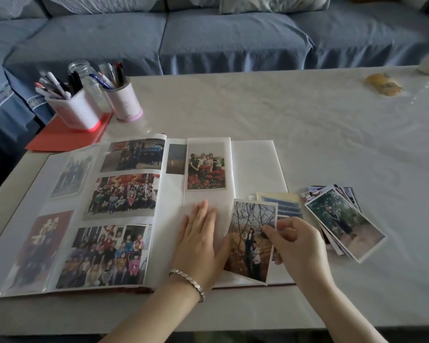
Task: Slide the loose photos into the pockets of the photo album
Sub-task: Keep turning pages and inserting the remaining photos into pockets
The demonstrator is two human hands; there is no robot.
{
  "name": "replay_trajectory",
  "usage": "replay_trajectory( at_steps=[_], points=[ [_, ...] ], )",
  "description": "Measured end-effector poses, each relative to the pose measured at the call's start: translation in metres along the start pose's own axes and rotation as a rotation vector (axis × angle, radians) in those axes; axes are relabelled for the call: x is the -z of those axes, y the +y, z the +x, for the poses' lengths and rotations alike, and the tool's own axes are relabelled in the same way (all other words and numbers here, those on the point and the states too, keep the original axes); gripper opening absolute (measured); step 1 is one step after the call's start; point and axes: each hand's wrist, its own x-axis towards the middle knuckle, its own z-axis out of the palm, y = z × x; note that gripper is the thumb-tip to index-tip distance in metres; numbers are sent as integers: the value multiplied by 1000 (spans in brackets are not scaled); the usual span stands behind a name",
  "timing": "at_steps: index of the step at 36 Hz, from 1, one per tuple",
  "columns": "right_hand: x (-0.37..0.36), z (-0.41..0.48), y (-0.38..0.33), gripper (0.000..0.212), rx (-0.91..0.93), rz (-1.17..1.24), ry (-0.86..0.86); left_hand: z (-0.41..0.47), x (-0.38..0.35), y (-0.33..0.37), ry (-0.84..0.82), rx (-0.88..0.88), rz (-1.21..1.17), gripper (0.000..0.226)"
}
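Observation:
The photo album [255, 167] lies open on the table. Its left page is full of photos. The right page holds one group photo [206, 167] in its upper pocket. My left hand [200, 241] lies flat with straight fingers on the empty lower pocket of the right page. My right hand [297, 243] pinches a loose photo of a person by a bare tree [248, 241] at its right edge, tilted over the page's lower right part. A fanned pile of loose photos [344, 221] lies right of the album. Two more loose photos [282, 201] lie at the album's edge.
Two pen cups [79, 110] and a glass jar [84, 70] stand at the back left, one cup on a red folder [60, 137]. A yellow wrapper [383, 85] lies at the far right. A blue sofa [208, 38] runs behind the table [307, 120].

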Motion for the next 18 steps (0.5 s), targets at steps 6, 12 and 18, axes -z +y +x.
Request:
replay_trajectory(
  at_steps=[6,12,18],
  points=[
    [3,9,0,8,-79,-62,-173,-1,8,-11,-12,-70,138,96],
    [7,18,-3,11,-82,-153,-322,-7,11,-20,-12,-25,307,67],
    [7,24,-8,19,-107,-229,-386,-7,0,-28,105,-35,321,50]
  ],
)
